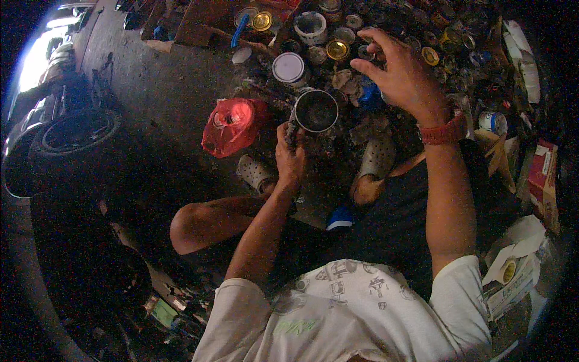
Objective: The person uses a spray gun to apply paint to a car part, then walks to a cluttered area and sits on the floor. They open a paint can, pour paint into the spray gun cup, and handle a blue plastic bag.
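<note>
**Left hand on round container, right hand raised and released**

Left hand is grasping an open round container by its near-left side; exact finger placement hard to read, too dark. Container sits centre of view, mouth facing up at the camera, inside dark, rim pale. Can't tell whether it's lifted or resting.

Right hand is up and to the right, over the can clutter, thumb and fingers apart, not gripping. Red band on that wrist.

Around the container: white-lidded can just beyond it, slightly left. White tub farther out, gold-topped can right of that. Blue crumpled item to the container's right, kind unclear. Red plastic bag on the left, apart from it.

Blue handle and gold disc at far left of the cans. Person's grey clogs flank the near side, on the floor.
</note>
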Demonstrator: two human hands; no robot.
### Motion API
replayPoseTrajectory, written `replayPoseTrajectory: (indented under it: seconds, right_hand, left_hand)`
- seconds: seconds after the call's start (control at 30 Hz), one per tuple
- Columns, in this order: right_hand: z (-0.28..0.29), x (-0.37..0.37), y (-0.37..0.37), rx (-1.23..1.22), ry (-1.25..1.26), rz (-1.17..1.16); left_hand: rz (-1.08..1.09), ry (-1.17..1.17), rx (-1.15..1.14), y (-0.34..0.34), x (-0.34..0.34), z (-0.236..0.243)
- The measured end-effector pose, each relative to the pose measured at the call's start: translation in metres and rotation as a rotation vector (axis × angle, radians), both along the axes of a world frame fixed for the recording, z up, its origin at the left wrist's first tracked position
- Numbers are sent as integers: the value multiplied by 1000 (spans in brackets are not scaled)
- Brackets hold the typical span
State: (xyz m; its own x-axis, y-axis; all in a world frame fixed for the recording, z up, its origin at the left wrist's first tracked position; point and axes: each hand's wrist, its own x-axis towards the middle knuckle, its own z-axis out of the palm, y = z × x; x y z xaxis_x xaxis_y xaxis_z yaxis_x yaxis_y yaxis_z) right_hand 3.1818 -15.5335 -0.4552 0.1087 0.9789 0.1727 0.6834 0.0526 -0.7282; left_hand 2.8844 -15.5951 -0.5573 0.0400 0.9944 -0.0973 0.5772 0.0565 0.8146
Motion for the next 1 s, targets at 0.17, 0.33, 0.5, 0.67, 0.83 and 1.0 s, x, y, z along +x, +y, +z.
replayPoseTrajectory:
  seconds: [0.17,0.33,0.5,0.67,0.83,1.0]
  right_hand:
    - [5,2,1,-6,-71,-4]
    - [12,3,1,-29,-62,8]
    - [8,6,1,19,-164,-6]
    - [8,6,1,29,-119,-8]
    - [9,9,0,34,-104,4]
    - [6,10,-3,55,-87,-8]
  left_hand:
    - [1,-9,-23,1,3,0]
    - [-5,57,41,-1,6,3]
    - [-25,25,32,0,7,3]
    - [13,27,22,-1,10,3]
    - [12,18,1,-1,12,4]
    - [8,18,5,-2,15,7]
